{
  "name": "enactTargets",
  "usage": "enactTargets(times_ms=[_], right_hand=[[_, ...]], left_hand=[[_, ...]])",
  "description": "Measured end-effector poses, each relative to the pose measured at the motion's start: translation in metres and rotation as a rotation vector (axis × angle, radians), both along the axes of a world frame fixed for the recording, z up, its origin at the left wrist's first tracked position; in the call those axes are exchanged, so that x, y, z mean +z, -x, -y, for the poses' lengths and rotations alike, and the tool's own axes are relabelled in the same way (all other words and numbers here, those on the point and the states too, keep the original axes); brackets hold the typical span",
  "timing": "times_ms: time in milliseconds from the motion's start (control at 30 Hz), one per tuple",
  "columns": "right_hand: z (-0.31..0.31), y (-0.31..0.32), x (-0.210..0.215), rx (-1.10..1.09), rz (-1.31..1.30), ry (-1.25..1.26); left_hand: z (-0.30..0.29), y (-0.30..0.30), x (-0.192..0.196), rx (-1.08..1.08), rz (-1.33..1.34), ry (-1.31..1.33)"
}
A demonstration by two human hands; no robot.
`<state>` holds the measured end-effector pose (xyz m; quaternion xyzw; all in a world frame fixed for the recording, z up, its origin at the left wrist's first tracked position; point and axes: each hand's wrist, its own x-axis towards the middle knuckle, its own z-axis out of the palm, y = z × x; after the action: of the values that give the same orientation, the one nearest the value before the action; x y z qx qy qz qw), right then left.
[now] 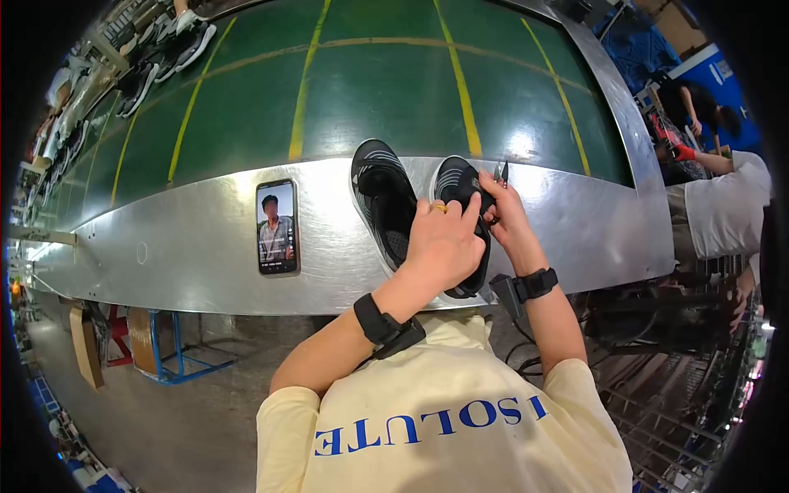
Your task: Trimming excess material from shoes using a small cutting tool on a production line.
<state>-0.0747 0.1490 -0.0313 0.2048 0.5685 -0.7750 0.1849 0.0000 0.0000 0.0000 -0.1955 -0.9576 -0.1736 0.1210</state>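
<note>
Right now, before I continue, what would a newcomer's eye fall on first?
Probably the two black, white-edged shoes in the middle, on the shiny metal tabletop, with the left hand and right hand at the right-hand shoe. Next, the lit rectangular phone lying left of the shoes, then the broad green surface with yellow stripes beyond.

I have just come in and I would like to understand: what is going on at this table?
A person is handling a black shoe on a metal table. The left hand reaches over the shoe, while the right hand, at its right side, holds a small pointed tool. A second black shoe stands just left, and a phone with a lit screen lies farther left.
</note>
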Motion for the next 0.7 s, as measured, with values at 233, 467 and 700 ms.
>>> enactTargets(times_ms=[233, 467, 700], right_hand=[[-0.007, -0.013, 0.027, 0.060, -0.847, -1.107], [0.010, -0.028, 0.102, 0.767, -1.019, -1.392], [0.028, -0.017, 0.113, 1.009, -1.282, -1.563]], left_hand=[[-0.014, -0.008, 0.010, 0.065, 0.087, 0.134], [-0.018, -0.007, 0.007, 0.066, 0.089, 0.204], [-0.018, -0.011, 0.002, 0.046, 0.015, 0.238]])
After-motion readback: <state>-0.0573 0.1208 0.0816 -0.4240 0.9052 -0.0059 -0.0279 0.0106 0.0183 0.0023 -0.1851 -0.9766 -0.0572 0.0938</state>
